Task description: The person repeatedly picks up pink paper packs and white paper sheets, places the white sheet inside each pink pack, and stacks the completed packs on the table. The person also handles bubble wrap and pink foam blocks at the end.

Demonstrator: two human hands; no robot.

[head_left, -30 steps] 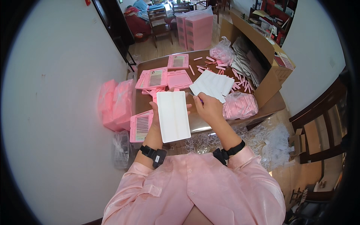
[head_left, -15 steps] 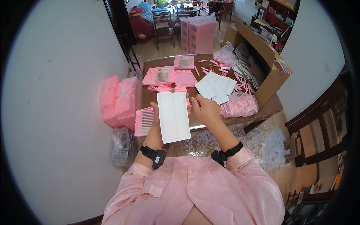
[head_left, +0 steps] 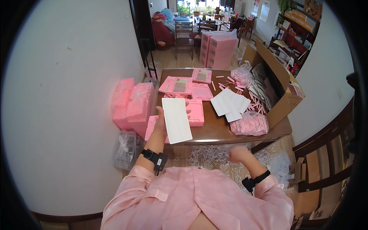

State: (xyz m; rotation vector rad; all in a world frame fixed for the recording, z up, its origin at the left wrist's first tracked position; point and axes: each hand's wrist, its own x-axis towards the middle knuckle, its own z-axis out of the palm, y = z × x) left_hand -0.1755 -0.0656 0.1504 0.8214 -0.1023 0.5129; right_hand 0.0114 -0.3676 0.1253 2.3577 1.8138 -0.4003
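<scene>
My left hand (head_left: 161,122) holds up a white rectangular card (head_left: 177,120) over the table's near edge. The thumb shows on the card's left side and fingertips at its right; the palm is behind it. Off to the right, past the table's front edge, my right hand (head_left: 239,154) is smeared by motion above the floor. Whether it holds anything is not visible. Just behind the card lies an open pink case (head_left: 196,112). Farther back are more pink cases, one pink lash tray (head_left: 179,85) bearing rows of dark strands. Part of another pink case (head_left: 151,125) shows beside my left wrist.
On the brown table (head_left: 214,132) lie white sheets (head_left: 229,102), a bag of pink pieces (head_left: 250,123) and several scattered pink tubes. An open cardboard box (head_left: 281,73) stands at the right. Pink wrapped bundles (head_left: 132,103) are stacked left. Shredded paper (head_left: 207,156) covers the floor.
My right hand has left the card's upper right corner and swung down and right, off the table. The card stays in my left hand, tilted more. The view has shifted, uncovering the open pink case.
</scene>
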